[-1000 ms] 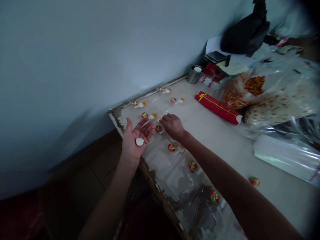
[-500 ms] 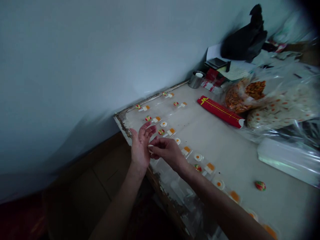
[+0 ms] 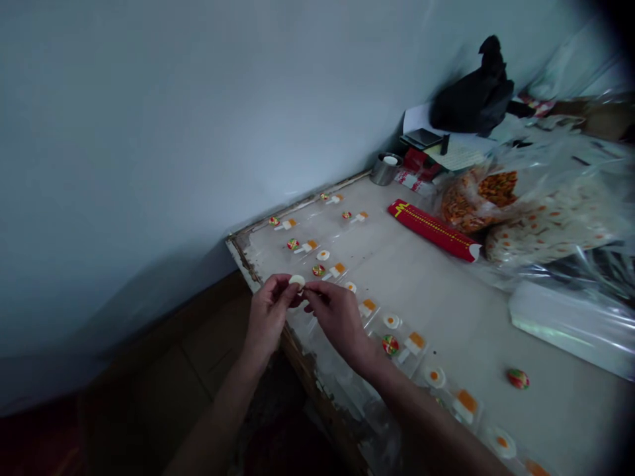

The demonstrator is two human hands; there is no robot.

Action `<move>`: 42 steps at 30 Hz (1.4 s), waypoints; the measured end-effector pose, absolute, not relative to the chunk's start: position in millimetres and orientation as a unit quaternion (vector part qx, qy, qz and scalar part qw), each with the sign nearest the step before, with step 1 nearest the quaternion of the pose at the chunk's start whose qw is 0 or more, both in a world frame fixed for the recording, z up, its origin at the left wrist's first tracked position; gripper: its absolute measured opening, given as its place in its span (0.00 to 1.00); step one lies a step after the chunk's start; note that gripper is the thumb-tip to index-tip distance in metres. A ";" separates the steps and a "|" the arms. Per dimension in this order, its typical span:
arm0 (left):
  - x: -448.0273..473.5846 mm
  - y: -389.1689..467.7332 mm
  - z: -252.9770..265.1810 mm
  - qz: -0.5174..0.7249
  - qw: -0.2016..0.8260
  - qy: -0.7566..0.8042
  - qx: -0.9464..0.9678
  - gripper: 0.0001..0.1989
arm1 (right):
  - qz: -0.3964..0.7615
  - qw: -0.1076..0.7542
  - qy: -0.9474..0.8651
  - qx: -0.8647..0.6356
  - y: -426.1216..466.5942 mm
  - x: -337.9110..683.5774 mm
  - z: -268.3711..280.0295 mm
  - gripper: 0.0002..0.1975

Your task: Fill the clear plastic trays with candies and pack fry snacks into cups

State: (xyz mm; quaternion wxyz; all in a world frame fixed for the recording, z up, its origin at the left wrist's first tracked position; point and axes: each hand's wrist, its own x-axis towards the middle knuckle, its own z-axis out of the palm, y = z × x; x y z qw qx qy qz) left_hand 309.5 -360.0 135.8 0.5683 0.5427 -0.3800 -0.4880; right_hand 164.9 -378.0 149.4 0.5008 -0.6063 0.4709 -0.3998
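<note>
Over the near left edge of the table, both my hands meet at a small round white piece [image 3: 297,280], about the size of the fried-egg pieces. My left hand [image 3: 268,311] pinches it, with the thumb on its lower edge. The closed fingertips of my right hand [image 3: 335,314] touch its right side. No yolk shows on the face turned to me. On the table beyond lie rows of clear plastic sleeves with fried-egg pieces [image 3: 391,320], orange-and-white ice-pop-shaped pieces [image 3: 413,344] and round red-and-green pieces [image 3: 389,344]. My right forearm covers part of the rows.
A red carton [image 3: 434,230] lies mid-table. Behind it are clear bags of orange pieces [image 3: 499,188] and of egg pieces [image 3: 550,228], a metal cup [image 3: 385,170] and a black bag [image 3: 473,96]. One red-green piece [image 3: 518,378] lies alone. The wall [image 3: 173,132] borders the table.
My left hand was open, palm up, with the white piece at the right fingertips. Now its fingers have closed on the piece, which is turned flat toward me. The view has shifted slightly.
</note>
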 end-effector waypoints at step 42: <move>345.0 -560.8 116.2 -0.005 0.095 -0.786 0.611 0.12 | -0.351 0.308 0.626 -0.624 -265.2 -8.5 163.8 0.13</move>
